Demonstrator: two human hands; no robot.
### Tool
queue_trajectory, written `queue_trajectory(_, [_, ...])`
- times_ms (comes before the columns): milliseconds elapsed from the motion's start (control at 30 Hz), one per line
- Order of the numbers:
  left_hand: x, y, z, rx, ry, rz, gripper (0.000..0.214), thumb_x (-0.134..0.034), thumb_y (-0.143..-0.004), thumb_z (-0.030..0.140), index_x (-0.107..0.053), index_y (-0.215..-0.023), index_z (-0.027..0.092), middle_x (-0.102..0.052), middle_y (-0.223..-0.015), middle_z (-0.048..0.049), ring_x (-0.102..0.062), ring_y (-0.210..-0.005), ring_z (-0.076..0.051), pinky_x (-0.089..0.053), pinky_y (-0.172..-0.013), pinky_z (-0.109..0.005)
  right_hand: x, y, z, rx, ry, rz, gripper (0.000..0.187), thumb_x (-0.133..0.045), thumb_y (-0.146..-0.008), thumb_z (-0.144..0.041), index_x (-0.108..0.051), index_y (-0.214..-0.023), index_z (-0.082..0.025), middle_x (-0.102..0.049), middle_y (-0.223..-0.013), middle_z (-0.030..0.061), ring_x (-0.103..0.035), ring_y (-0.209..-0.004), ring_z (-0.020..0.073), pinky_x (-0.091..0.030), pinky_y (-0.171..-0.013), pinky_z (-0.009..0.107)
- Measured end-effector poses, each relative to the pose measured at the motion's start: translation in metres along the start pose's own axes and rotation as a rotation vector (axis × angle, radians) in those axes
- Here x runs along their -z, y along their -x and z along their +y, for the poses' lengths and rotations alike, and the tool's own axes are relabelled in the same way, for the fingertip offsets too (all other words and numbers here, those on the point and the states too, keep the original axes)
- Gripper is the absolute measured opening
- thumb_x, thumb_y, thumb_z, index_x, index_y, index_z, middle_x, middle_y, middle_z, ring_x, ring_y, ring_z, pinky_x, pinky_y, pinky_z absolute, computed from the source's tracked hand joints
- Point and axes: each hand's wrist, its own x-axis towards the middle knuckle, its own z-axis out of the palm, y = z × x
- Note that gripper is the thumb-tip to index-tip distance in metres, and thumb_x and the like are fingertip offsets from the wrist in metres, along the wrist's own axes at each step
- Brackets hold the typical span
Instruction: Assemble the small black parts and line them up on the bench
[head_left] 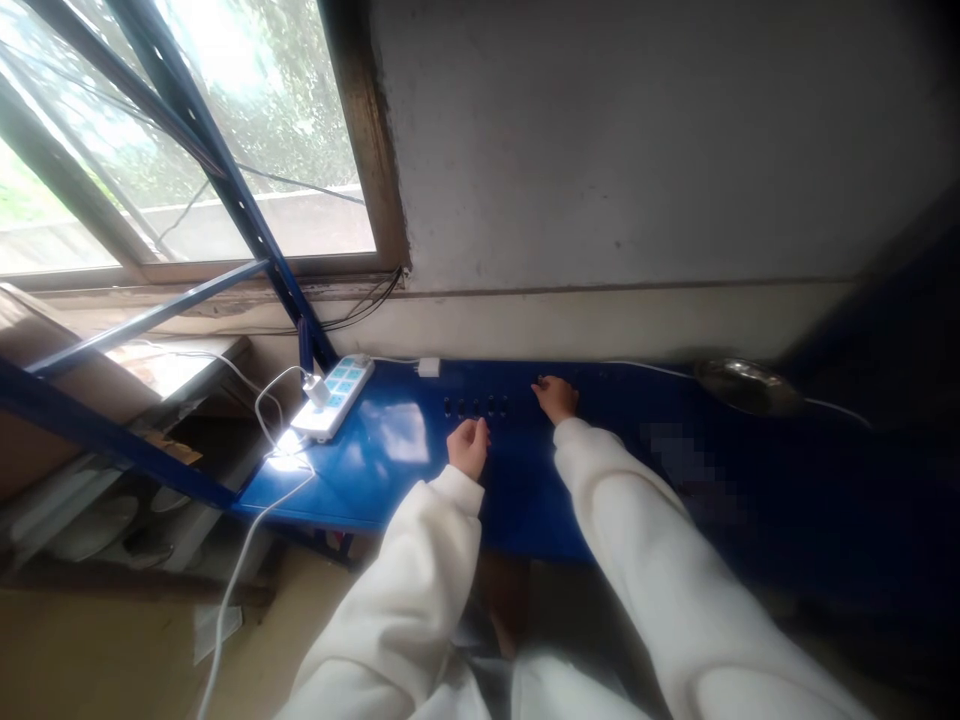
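Several small dark upright pieces (476, 407) with lighter ends stand in a row on the blue shelf (525, 500); their kind is too small to make out. Just in front of the row, my left hand (469, 448) is closed, fingers curled in. To the right of the row my right hand (556, 398) is held low over the shelf, its thumb and fingers pinched together. Whatever either hand holds, if anything, is hidden or too small to name.
On the shelf's left end lies a white power strip (334, 398) with a plugged-in charger (316, 388) and cords. A white adapter (429, 368) sits at the back edge. A shiny metal bowl-like object (750, 388) is at right. A blue metal post (247, 215) rises by the window.
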Motion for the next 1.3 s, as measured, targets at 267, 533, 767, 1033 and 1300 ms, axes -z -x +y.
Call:
queue_trajectory(267, [-0.010,0.007,0.030,-0.382,-0.239,-0.196,0.038,-0.044,-0.085,0.031,-0.053,-0.120,0.021,-0.063,-0.085,-0.0054,-0.054,-0.060,-0.011,-0.045,-0.060,-0.023,0.027,0.036,-0.002,0.230,0.025,-0.015,0.017,-0.057,-0.079,-0.033,-0.064,-0.084,-0.019,-0.067,-0.087,0.0049,-0.059,-0.083,0.0183,-0.035,-0.075,0.030])
queue_trajectory(533, [-0.029,0.000,0.051,-0.427,-0.572,-0.294,0.043,-0.039,-0.087,0.022,-0.046,-0.129,0.026,-0.060,-0.099,-0.0078,-0.059,-0.078,-0.015,-0.042,-0.062,-0.019,0.055,0.080,-0.007,0.540,0.135,-0.019,0.013,-0.050,-0.084,-0.024,-0.062,-0.082,-0.018,-0.065,-0.087,0.0069,-0.058,-0.084,0.0190,-0.033,-0.072,0.030])
queue_trajectory(767, [-0.029,-0.010,0.052,-0.398,-0.470,-0.207,0.023,-0.047,-0.083,0.017,-0.066,-0.096,0.021,-0.066,-0.091,-0.0071,-0.061,-0.077,-0.017,-0.046,-0.070,-0.025,0.056,0.088,-0.003,0.634,0.010,-0.077,0.018,-0.049,-0.085,-0.030,-0.062,-0.080,-0.018,-0.065,-0.085,0.0067,-0.059,-0.078,0.0171,-0.038,-0.069,0.025])
queue_trajectory(1033, [-0.013,-0.022,0.059,-0.175,0.058,-0.053,0.012,-0.061,-0.073,0.023,-0.065,-0.082,0.016,-0.066,-0.076,-0.0044,-0.058,-0.055,-0.011,-0.046,-0.049,-0.021,0.059,0.096,0.004,0.540,-0.066,-0.052,0.025,-0.048,-0.085,-0.040,-0.062,-0.081,-0.020,-0.065,-0.073,0.0036,-0.057,-0.064,0.0146,-0.038,-0.060,0.023])
queue_trajectory(1300, [-0.009,-0.017,0.072,-0.143,0.201,-0.104,0.019,-0.063,-0.070,0.027,-0.063,-0.082,0.012,-0.065,-0.070,-0.0049,-0.058,-0.055,-0.010,-0.047,-0.045,-0.019,0.054,0.097,0.000,0.622,-0.113,-0.032,0.025,-0.042,-0.088,-0.035,-0.061,-0.085,-0.020,-0.065,-0.083,0.0050,-0.058,-0.073,0.0154,-0.040,-0.067,0.023])
